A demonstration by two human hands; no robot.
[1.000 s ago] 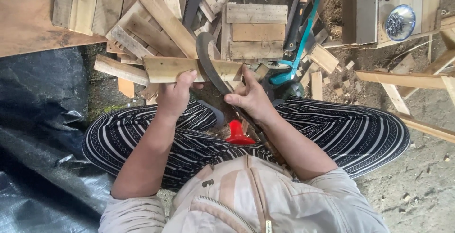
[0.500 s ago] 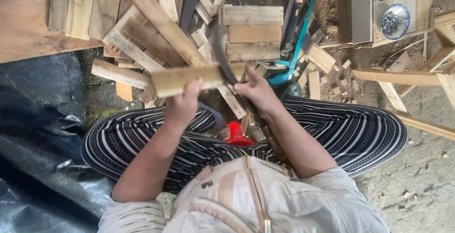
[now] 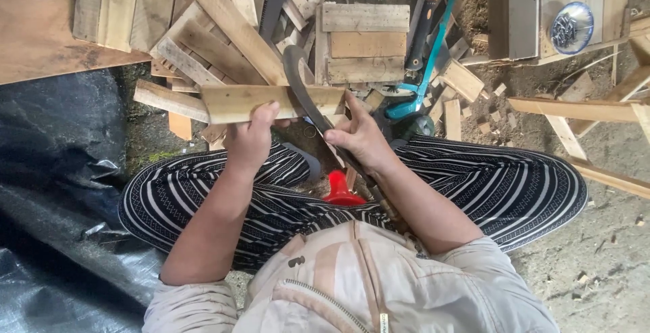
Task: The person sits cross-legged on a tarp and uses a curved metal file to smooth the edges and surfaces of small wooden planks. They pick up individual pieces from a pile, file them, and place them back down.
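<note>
We're in soft, even daylight here, nothing harsh, and it seems to fall from above and the right, where the ground [image 3: 609, 265] reads palest. The tarp [image 3: 54, 191] on the left sits dim, with dull sheen along its creases. We catch bright glare off the round tin [image 3: 572, 27]. Shadows under the planks [image 3: 230, 28] are faint. Focus holds sharp mid-frame; the jacket [image 3: 352, 292] at the bottom edge looks slightly soft, perhaps stretched.

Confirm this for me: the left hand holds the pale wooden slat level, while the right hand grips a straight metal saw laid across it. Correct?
Not quite. In the head view the right hand grips a dark curved blade, not a straight saw, and it lies across the pale wooden slat. The left hand does hold that slat level.
</note>
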